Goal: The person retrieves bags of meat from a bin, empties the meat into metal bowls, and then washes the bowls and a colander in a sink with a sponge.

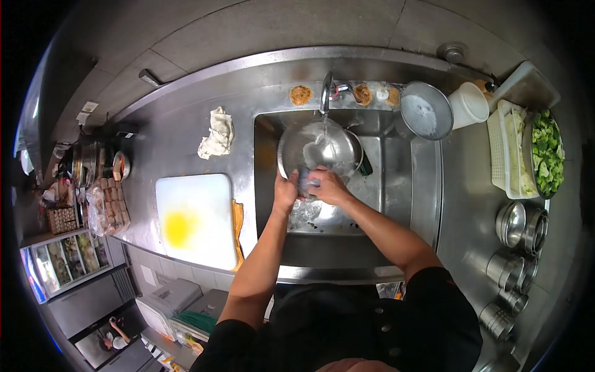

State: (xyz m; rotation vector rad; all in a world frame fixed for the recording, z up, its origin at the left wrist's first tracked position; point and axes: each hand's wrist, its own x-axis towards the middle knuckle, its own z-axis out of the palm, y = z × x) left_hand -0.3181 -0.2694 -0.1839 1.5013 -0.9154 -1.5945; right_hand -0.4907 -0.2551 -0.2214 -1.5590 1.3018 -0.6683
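My left hand [286,193] and my right hand [328,186] meet over the near part of the sink [396,186]. Between them is a bluish-grey, shiny item [307,182], its kind not clear; fingers of both hands curl around it. Just beyond, a wide stainless steel bowl [291,146] sits under the faucet [326,93], and water runs into it. My hands overlap the bowl's near rim. A second round metal rim [358,152] shows at its right, beside a dark green object [365,166]. Dark bits lie on the wet sink floor.
Left of the sink are a white cutting board [198,242] with a yellow patch and a crumpled cloth [217,133]. Brown scouring pads [301,95] line the back ledge. At right stand a metal pot [426,110], a white bucket [469,104], chopped greens [547,155] and steel bowls [510,224].
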